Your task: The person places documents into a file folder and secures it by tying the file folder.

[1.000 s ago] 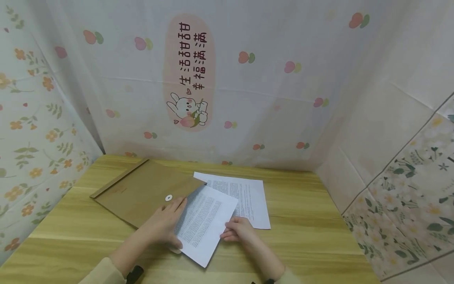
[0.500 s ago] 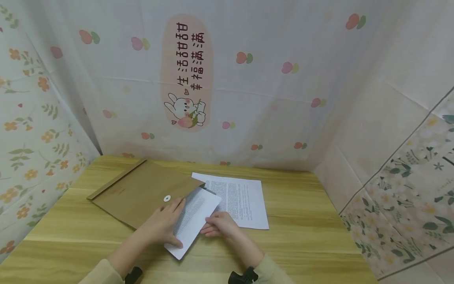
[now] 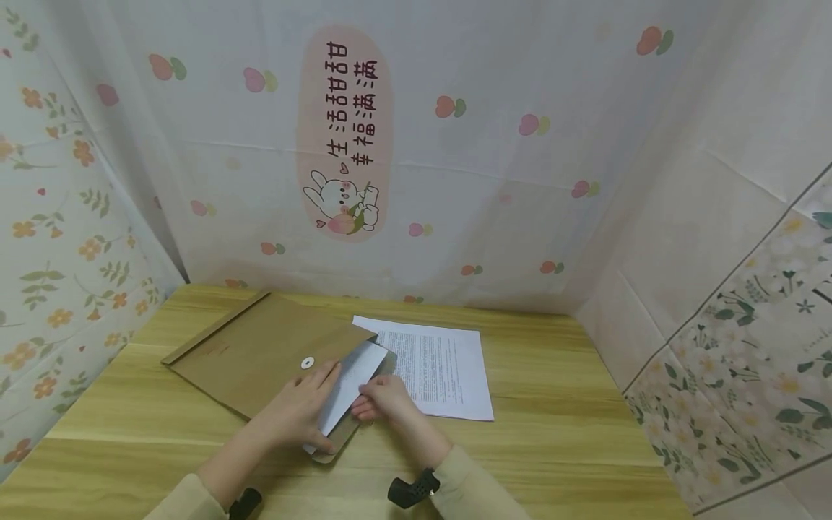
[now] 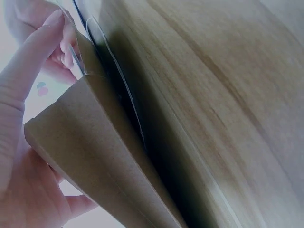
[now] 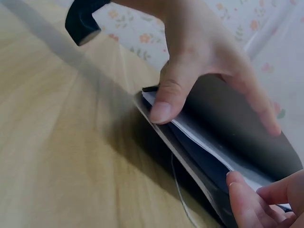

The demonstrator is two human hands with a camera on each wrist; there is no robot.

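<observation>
A brown paper document envelope [image 3: 260,347] with a white button lies slanted on the table. My left hand [image 3: 295,408] holds it at the mouth, fingers over the upper side and thumb at the lower corner. In the right wrist view that thumb [image 5: 166,104] presses the edge of the printed papers [image 5: 199,137], and the mouth gapes. My right hand [image 3: 390,401] pinches the outer edge of these papers, mostly hidden inside the envelope. Beneath them the envelope's flap [image 3: 341,440] shows. The left wrist view has the envelope's side [image 4: 95,133] close up.
Another printed stack of paper [image 3: 448,368] lies flat behind my right hand. A thin string [image 5: 178,185] hangs from the envelope over the wooden table [image 3: 552,433]. Patterned cloth [image 3: 487,180] stands behind and at both sides.
My right hand has moved left and pushed the papers deeper into the envelope, so a narrower strip shows and the flap has come into sight. The left hand has stayed in place.
</observation>
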